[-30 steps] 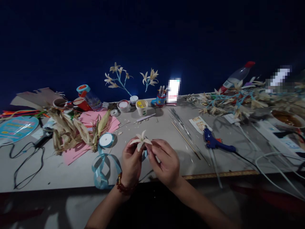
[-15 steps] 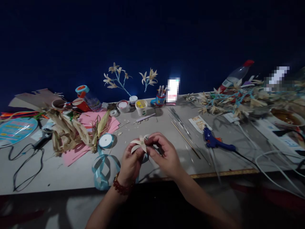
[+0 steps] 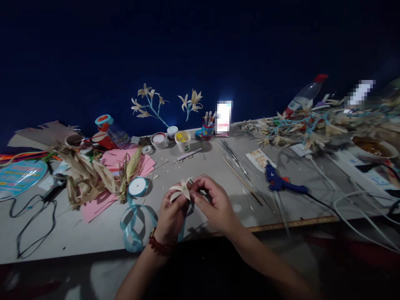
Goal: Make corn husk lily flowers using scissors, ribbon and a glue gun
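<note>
A cream husk flower (image 3: 183, 189) with pointed petals faces up between my hands near the table's front edge. My left hand (image 3: 171, 214), with a red bead bracelet at the wrist, pinches it from below and the left. At the flower's right side, my right hand (image 3: 212, 202) has its thumb and fingertips pressed together on a petal or its edge; the exact contact is hard to see. Left of my hands lies a spool of light blue ribbon (image 3: 138, 186), its loose ribbon (image 3: 130, 233) curling down to the table edge.
Dried husks (image 3: 83, 179) lie on pink paper (image 3: 93, 208) at the left. Right of my hands are metal wires (image 3: 234, 156), a wooden stick (image 3: 242, 181) and a blue glue gun (image 3: 284, 185). Behind stand a cup (image 3: 183, 143), a pen holder (image 3: 208, 131) and flower sprays (image 3: 153, 106).
The view has shifted slightly, so the table items sit a little further left. The flower is turned slightly, and both hands stay on it.
</note>
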The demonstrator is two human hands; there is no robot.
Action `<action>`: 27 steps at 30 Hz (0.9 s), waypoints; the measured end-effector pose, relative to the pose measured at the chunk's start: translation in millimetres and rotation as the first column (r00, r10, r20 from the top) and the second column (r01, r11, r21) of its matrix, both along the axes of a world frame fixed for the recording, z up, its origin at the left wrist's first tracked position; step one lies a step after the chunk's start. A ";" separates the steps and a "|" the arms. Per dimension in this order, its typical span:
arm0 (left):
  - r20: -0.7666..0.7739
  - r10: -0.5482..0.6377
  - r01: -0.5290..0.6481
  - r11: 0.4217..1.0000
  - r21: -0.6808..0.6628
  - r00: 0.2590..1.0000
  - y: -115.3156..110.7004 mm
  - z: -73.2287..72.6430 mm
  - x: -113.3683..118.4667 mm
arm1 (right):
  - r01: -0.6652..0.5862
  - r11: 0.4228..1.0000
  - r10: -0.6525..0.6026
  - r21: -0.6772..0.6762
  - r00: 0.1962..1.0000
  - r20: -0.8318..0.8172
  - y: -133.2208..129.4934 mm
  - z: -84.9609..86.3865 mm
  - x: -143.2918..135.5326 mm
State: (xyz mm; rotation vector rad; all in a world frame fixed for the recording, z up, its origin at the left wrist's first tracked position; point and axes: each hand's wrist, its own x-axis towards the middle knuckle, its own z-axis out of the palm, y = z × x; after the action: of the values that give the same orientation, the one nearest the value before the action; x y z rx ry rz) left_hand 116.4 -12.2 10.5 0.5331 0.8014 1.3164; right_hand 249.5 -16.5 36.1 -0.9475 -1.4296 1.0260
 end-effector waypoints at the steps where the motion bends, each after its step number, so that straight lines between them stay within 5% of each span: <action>1: -0.014 0.002 -0.002 1.000 0.009 1.000 0.2 0.2 -0.3 | 0.004 1.000 -0.004 -0.003 1.000 -0.003 0.0 -0.8 -0.4; 8: -0.089 -0.039 0.050 0.991 0.126 0.995 3.4 0.6 -5.7 | 0.033 0.998 -0.038 -0.062 0.995 -0.087 -1.3 -7.7 -5.2; 27: -0.232 0.225 -0.189 0.968 0.167 0.946 -0.4 4.5 -1.7 | 0.147 0.984 -0.167 -0.097 0.951 -0.261 -3.6 -21.8 -25.9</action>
State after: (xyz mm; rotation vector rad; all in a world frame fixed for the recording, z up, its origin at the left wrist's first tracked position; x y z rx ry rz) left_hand 114.8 -12.7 15.1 0.7553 0.9970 1.5283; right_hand 223.6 -20.1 14.4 -0.9227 -1.0797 1.0516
